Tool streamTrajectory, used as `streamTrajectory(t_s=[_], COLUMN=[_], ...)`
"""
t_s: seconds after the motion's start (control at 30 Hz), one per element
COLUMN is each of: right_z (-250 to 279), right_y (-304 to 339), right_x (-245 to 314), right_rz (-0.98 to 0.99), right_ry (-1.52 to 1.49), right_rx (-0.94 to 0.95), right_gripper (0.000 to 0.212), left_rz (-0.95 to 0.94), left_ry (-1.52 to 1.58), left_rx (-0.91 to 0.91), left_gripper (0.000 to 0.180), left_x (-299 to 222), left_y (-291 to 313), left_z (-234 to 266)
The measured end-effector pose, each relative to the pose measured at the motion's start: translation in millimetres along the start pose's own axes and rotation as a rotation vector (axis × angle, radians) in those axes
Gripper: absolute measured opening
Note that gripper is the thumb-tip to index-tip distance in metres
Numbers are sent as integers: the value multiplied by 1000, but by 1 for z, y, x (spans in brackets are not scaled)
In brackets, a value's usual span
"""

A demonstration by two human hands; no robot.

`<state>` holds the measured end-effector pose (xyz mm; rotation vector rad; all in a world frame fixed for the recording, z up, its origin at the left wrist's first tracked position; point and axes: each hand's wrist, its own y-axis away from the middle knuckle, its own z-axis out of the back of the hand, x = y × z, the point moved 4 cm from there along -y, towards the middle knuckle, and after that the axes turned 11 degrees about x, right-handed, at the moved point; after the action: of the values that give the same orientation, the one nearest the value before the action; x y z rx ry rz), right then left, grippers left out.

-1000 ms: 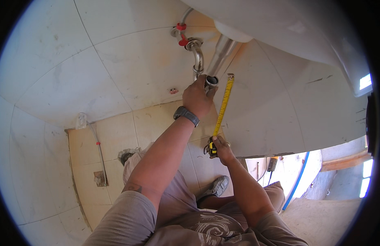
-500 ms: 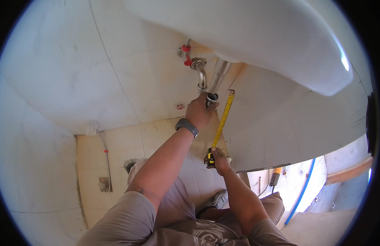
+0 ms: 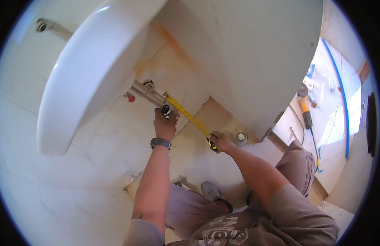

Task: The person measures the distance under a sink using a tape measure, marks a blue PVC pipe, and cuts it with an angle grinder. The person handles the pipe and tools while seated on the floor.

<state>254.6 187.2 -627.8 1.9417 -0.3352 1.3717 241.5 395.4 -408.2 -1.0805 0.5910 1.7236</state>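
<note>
I see my left hand (image 3: 165,125) raised under the white basin (image 3: 87,78), fingers closed around the open end of the metal drain pipe (image 3: 151,93), pinning the tip of the yellow tape (image 3: 186,115) against it. The tape runs straight and taut from the pipe end down to my right hand (image 3: 220,142), which is closed around the tape case (image 3: 212,144); the case is mostly hidden in the fist. A watch (image 3: 160,143) sits on my left wrist. A red valve (image 3: 131,98) shows just beside the pipe, near the tiled wall (image 3: 116,135). An angle grinder (image 3: 305,108) lies on the floor (image 3: 333,123), well apart to the right.
</note>
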Motion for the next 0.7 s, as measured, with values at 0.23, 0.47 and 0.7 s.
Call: streamTrajectory(t_s=[0.23,0.47,0.7], right_z=[19,24,32], right_y=[-31,-39,-45], right_x=[1,6,4], right_rz=[141,163,93], right_ry=[119,168,109], right_rx=[-83,-67,48], right_gripper=[44,43,41], left_rz=[45,85,143], left_ry=[-45,-26,-42], left_rx=[98,122,131], left_gripper=[56,58,55], left_x=[-16,-16,-22], left_y=[5,2,2], left_z=[6,8,9])
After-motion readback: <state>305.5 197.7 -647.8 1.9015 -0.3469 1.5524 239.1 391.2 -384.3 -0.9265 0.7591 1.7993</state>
